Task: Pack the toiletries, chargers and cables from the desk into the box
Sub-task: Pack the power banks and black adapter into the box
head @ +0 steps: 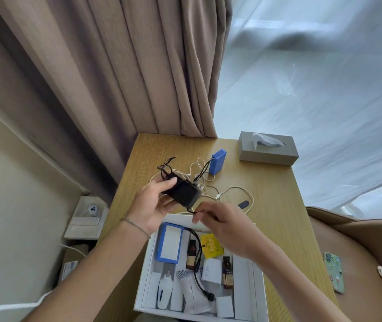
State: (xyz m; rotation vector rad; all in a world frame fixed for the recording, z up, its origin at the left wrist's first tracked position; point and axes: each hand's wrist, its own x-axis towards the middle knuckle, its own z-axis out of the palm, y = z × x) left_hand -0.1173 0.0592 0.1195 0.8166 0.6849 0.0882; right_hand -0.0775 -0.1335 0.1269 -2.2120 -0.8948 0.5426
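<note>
My left hand [155, 203] grips a black charger brick [183, 192] above the far edge of the white box [258, 296]. My right hand [222, 225] pinches the charger's black cable [198, 254], which hangs down into the box and ends in a plug near the box's front. The box holds a blue-edged case [170, 242], two brown bottles [191, 253], a yellow sachet [211, 246], white tubes and small white boxes. On the desk [278, 205] behind lie tangled white cables [238, 190] and a blue power bank [217, 161].
A grey tissue box [267, 148] stands at the desk's back right. A patterned phone [334, 271] lies at the right edge beside a brown chair [359, 252]. Curtains hang behind. A cardboard box and white cable sit on the floor at left.
</note>
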